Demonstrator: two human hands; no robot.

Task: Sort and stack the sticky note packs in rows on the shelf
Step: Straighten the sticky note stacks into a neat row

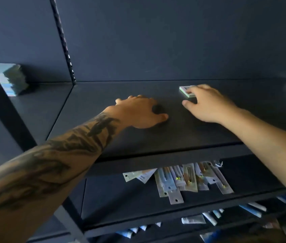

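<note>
Shelf: a dark shelf at about chest height carried both hands, which lay apart from each other.
Left hand: the left hand lay palm down on the bare shelf board, its fingers reaching toward the back and its thumb out to the side; it held nothing.
Right hand: the right hand reached further back, its fingertips resting on top of a sticky note pack, the thumb spread away on the board. The fingers looked nearly straight, pressing rather than gripping.
Sticky note pack: pale green with a white label, it lay flat toward the back of the shelf, right of centre, partly covered by the fingers.
Stack: a stack of packs stood in the neighbouring bay at far left, beyond the upright.
Lower shelf: long carded packets lay fanned out on the lower shelf.
Bottom shelves: small blue and white packets lay scattered, too blurred to identify.
</note>
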